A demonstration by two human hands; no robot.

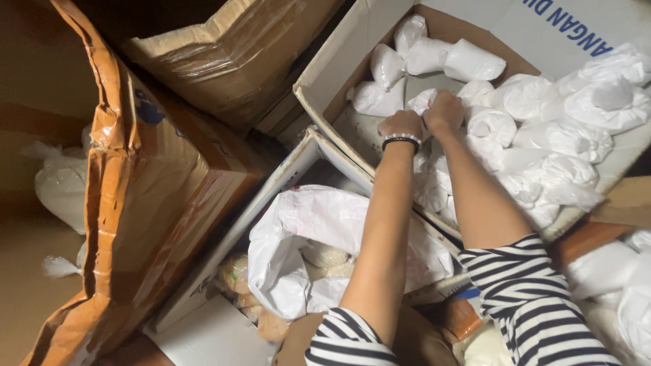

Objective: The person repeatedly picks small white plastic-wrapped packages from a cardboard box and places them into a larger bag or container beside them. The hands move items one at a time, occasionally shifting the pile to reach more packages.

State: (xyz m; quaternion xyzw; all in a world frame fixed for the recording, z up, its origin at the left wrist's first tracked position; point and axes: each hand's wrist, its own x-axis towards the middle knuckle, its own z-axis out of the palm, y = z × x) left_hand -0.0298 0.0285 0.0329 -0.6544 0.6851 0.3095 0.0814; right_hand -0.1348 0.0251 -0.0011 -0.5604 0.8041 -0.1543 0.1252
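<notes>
- White tied bags (542,135): heaped in the open cardboard box (339,68); probably soft, shifting, slippery film; best taken at the knotted neck.
- Left hand (401,125): closed, knuckles up, among the bags; what it grips is hidden.
- Right hand (444,112): closed on one bag (422,100).
- Room: box walls close; bare floor patch at centre.

My arms are bare from the elbows down. I wear a short-sleeved top with black and white stripes, the sleeves (522,285) ending just above each elbow. On my left wrist (400,141) sit a black band and, just beside it toward the hand, a string of small pale beads.
</notes>
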